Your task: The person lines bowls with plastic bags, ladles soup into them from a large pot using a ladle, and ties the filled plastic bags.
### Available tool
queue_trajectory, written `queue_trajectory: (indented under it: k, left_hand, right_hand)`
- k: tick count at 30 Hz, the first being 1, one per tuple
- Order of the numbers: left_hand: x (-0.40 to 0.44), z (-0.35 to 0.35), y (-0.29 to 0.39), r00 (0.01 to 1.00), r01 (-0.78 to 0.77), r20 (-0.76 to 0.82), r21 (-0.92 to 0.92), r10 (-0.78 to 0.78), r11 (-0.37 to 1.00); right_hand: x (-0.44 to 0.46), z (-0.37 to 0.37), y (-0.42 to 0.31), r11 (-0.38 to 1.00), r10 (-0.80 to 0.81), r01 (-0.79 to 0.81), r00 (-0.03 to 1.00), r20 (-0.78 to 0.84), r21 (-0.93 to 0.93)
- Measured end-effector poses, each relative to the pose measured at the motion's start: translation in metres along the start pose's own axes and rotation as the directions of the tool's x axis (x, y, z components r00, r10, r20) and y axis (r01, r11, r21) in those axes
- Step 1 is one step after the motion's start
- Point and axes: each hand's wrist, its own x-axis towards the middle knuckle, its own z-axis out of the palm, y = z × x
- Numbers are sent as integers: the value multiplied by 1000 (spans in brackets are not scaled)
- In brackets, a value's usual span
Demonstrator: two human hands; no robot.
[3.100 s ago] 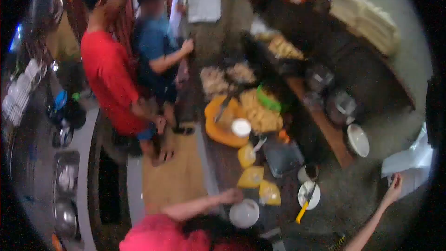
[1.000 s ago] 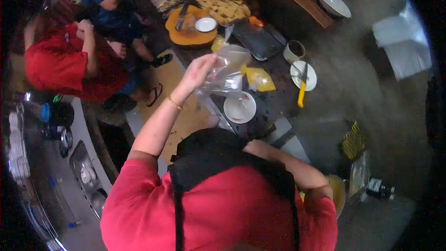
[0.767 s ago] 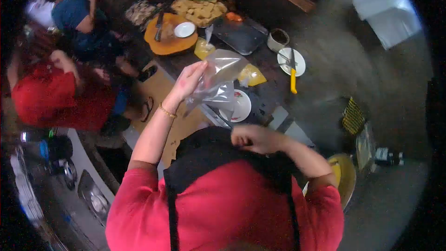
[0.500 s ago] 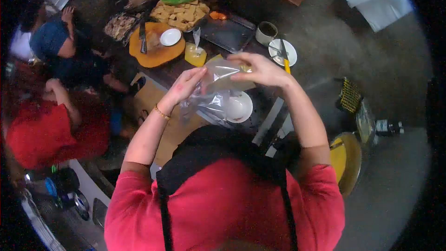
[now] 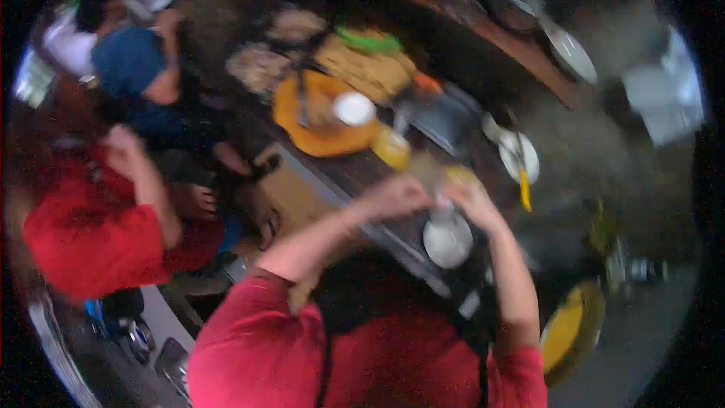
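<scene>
My left hand (image 5: 404, 195) and my right hand (image 5: 470, 200) are close together, fingers closed on a clear plastic bag (image 5: 444, 205), smeared by motion. Just below them stands a white bowl (image 5: 447, 240). Something yellow (image 5: 458, 175) shows behind my right fingers, too blurred to name. Left of my hands, on the dark table, is a small yellow bag (image 5: 391, 147). Beyond it a round orange board (image 5: 321, 136) carries a knife (image 5: 303, 98) and a small white dish (image 5: 354, 109).
A dark tray (image 5: 445, 122) and tan blocks (image 5: 362, 68) lie at the back. To the right is a white plate (image 5: 531, 155) with a yellow-handled knife (image 5: 524, 189). Two people, one in a red shirt (image 5: 91, 219) and one in a blue head covering (image 5: 128, 64), sit at the left.
My hands have come together, with the bag now bunched between them instead of spread out. The view has turned, so the table's things appear farther right and lower.
</scene>
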Motion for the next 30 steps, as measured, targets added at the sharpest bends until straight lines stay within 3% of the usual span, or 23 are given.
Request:
queue_trajectory:
  k: [1, 2, 3, 4, 5, 8, 10, 11, 14, 15, 16, 18, 20, 21, 22, 23, 24, 25, 27, 29, 30]
  left_hand:
    - [11, 16, -23, 981, -165, -93, 62, 171, 984]
    - [15, 8, -33, 968, -200, -151, 7, 198, 980]
    - [9, 14, -22, 989, -106, -113, -87, 96, 991]
    - [3, 19, -13, 999, -10, -54, -192, 0, 981]
    - [2, 23, -17, 996, -16, -89, -186, -1, 982]
    - [7, 32, -42, 988, -99, -132, -179, 75, 979]
    - [8, 14, -67, 988, -157, -36, -256, 153, 954]
    - [7, 20, -71, 975, -221, -84, -323, 205, 920]
    - [10, 40, -103, 960, -249, -168, -150, 223, 957]
    - [7, 46, -104, 920, -276, -292, -8, 262, 961]
    - [4, 48, -108, 915, -277, -306, 0, 263, 961]
    - [-32, 39, -62, 993, -101, -91, -423, 68, 901]
    - [-26, 50, -84, 998, -41, -66, -465, 12, 884]
    - [-24, 60, -99, 968, -231, -191, -415, 164, 880]
    - [-23, 67, -105, 901, -408, -302, -339, 312, 848]
    - [-26, 70, -102, 901, -404, -309, -337, 305, 850]
    - [-28, 68, -98, 878, -216, -439, -5, 192, 976]
    - [-31, 65, -94, 802, 57, -583, 291, 130, 955]
    - [-40, 59, -61, 748, 119, -651, 322, 128, 939]
    - [-45, 64, -30, 687, 176, -714, 345, 136, 922]
    - [-46, 73, -20, 702, 81, -679, 377, 215, 923]
  right_hand:
    - [-9, 3, -8, 996, 84, -84, 996, 26, 21]
    - [1, 7, -18, 995, 97, -97, 995, 31, 7]
    - [-8, 7, -17, 982, 127, -140, 986, 110, 126]
    - [-14, 10, -32, 969, 195, -205, 978, 81, 139]
    - [-13, 15, -39, 949, 264, -275, 961, 88, 157]
    - [-14, 31, -36, 917, 245, -270, 962, 119, 295]
    - [6, 50, -52, 929, 297, -318, 946, 131, 189]
    - [7, 57, -55, 944, 224, -255, 962, 159, 212]
    - [7, 75, -41, 942, 124, -177, 973, 195, 284]
    - [4, 76, -49, 943, 106, -178, 961, 254, 280]
    - [3, 76, -54, 945, 88, -178, 946, 311, 274]
    - [-1, 75, -45, 953, 42, -139, 940, 338, 268]
    - [-7, 82, 8, 856, 181, -316, 925, 334, 410]
    - [-2, 87, 56, 943, 196, -253, 948, 252, 218]
    - [-5, 73, 64, 942, 193, -253, 946, 262, 221]
    - [-9, 59, 64, 890, 251, -281, 959, 129, 358]
    - [-12, 47, 64, 825, 320, -280, 947, 3, 491]
    - [-14, 37, 66, 826, 311, -276, 951, 11, 492]
    - [-20, 16, 74, 968, 219, -189, 956, -195, 164]
    - [-8, 23, 170, 997, 76, -82, 944, -320, -6]
    - [-2, 26, 218, 994, 3, -43, 926, -378, -99]
